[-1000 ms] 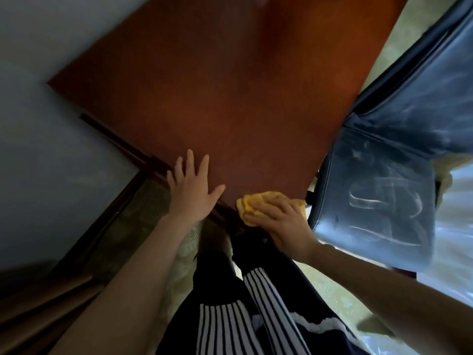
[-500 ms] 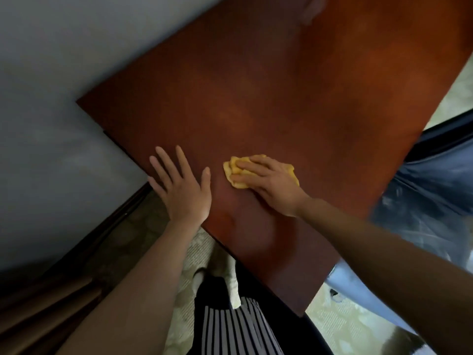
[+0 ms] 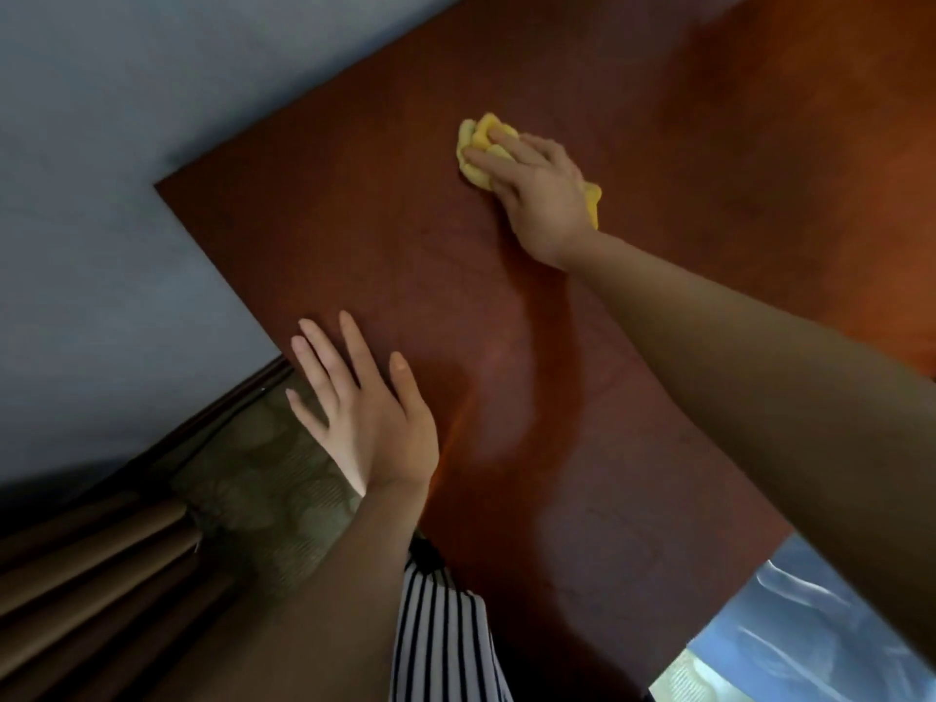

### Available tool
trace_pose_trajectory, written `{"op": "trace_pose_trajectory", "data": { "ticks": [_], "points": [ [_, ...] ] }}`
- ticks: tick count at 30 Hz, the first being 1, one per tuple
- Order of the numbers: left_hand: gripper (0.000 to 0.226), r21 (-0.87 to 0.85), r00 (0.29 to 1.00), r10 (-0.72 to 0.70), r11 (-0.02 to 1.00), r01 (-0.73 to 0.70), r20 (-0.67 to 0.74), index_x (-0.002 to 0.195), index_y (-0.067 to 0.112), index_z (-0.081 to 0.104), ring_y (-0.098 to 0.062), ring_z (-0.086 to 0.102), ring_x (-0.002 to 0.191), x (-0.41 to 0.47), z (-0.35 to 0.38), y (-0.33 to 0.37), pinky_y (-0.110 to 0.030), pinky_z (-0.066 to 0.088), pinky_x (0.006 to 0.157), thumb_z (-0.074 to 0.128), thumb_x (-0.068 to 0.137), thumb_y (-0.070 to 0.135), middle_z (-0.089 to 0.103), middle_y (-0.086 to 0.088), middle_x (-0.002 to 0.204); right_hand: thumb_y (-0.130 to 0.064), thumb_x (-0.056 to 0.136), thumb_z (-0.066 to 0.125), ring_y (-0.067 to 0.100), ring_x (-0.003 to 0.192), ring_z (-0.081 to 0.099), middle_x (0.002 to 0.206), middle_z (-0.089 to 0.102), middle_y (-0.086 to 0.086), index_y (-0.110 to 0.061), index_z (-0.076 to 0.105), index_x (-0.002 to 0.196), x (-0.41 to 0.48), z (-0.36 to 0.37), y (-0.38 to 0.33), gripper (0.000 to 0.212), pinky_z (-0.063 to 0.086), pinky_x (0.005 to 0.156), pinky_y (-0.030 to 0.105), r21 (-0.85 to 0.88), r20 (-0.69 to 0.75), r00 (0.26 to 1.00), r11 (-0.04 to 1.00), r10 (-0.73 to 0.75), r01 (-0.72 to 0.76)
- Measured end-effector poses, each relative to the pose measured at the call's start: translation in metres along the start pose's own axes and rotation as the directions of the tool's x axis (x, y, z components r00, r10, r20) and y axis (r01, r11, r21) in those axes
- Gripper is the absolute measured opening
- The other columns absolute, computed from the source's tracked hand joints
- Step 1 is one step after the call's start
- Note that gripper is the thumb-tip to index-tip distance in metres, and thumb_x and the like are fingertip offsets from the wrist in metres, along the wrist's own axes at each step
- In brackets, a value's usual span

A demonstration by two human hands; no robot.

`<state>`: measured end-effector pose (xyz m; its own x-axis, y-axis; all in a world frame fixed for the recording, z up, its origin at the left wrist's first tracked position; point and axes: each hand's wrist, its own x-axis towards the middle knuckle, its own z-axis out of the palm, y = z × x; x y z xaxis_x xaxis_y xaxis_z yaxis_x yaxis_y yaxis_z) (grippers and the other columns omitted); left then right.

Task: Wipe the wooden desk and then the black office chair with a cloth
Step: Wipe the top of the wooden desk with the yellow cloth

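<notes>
Far left, one grey-blue wall (image 3: 101,195) fills the upper corner. One dark skirting strip (image 3: 202,423) runs along its foot. Below that, in the bottom-left corner, lie several long brown lengths (image 3: 76,575) side by side; they are too dim to count exactly. Just beside them is one patch of greenish patterned floor (image 3: 253,473).

Next comes the left hand (image 3: 369,412). It rests flat on the left edge of the one wooden desk (image 3: 557,448), with its fingers straight and spread and nothing held. Its outer fingers reach past the desk edge, over the floor. Under its forearm, at the bottom, shows one black-and-white striped garment (image 3: 440,640).

The reddish-brown desk top takes up the middle and the upper right. Its far-left corner meets the wall.

Further right and higher up, well apart from the left hand, lies the one yellow cloth (image 3: 478,139), bunched up on the desk top. The right hand (image 3: 542,195) lies on top of it. Its fingers are laid almost straight across the folds and press the cloth down onto the wood. Cloth pokes out ahead of the fingertips and again beside the wrist. That makes two hands, both on the desk, one bare and one on the cloth.

At the bottom right, past the desk's near edge, shows a corner of one office chair (image 3: 810,640). Its surface is shiny and bluish, and the right forearm partly covers it.
</notes>
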<state>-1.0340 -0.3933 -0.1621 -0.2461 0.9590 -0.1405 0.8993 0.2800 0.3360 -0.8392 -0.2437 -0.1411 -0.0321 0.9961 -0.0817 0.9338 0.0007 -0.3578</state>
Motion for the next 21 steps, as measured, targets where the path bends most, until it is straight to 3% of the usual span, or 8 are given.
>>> {"op": "trace_pose_trajectory", "data": {
  "ticks": [4, 11, 17, 21],
  "points": [
    [0.060, 0.024, 1.000, -0.005, 1.000, 0.005, 0.008, 0.152, 0.021, 0.008, -0.020, -0.004, 0.146, 0.002, 0.001, 0.001, -0.051, 0.006, 0.115, 0.009, 0.097, 0.045, -0.001, -0.006, 0.160, -0.029, 0.102, 0.032, 0.027, 0.140, 0.022, 0.151, 0.032, -0.008, -0.041, 0.044, 0.136, 0.002, 0.007, -0.007, 0.038, 0.010, 0.113, 0.041, -0.033, -0.008, 1.000, 0.999, 0.022, -0.022],
    [0.066, -0.034, 0.999, 0.027, 0.999, -0.026, 0.022, 0.152, 0.023, 0.004, -0.020, -0.004, 0.146, 0.003, -0.003, -0.003, -0.049, 0.011, 0.114, 0.005, 0.093, 0.053, -0.001, -0.006, 0.160, -0.023, 0.101, 0.039, 0.026, 0.139, 0.025, 0.149, 0.036, -0.009, -0.042, 0.045, 0.135, -0.046, 0.015, -0.025, 0.040, 0.015, 0.111, 0.043, -0.034, 0.133, 0.965, 0.972, -0.226, 0.233],
    [0.058, -0.250, 0.964, 0.129, 0.966, -0.069, 0.232, 0.149, 0.035, -0.007, -0.013, -0.020, 0.143, 0.011, -0.019, -0.016, -0.055, -0.003, 0.113, 0.012, 0.098, 0.053, -0.018, 0.002, 0.158, -0.022, 0.099, 0.044, 0.025, 0.138, 0.029, 0.148, 0.038, -0.008, -0.037, 0.049, 0.134, -0.133, 0.027, -0.051, 0.039, 0.015, 0.111, 0.040, -0.014, 0.186, 0.938, 0.954, -0.293, 0.301],
    [0.064, -0.219, 0.920, 0.213, 0.965, -0.145, 0.328, 0.151, 0.031, 0.002, -0.017, -0.019, 0.143, -0.007, -0.040, -0.037, -0.052, -0.010, 0.112, 0.019, 0.096, 0.058, -0.013, 0.002, 0.159, -0.017, 0.100, 0.040, 0.024, 0.135, 0.029, 0.149, 0.037, -0.009, -0.040, 0.048, 0.134, -0.191, 0.034, -0.069, 0.042, 0.019, 0.111, 0.041, 0.006, 0.191, 0.948, 0.966, -0.254, 0.257]
  ]
}}
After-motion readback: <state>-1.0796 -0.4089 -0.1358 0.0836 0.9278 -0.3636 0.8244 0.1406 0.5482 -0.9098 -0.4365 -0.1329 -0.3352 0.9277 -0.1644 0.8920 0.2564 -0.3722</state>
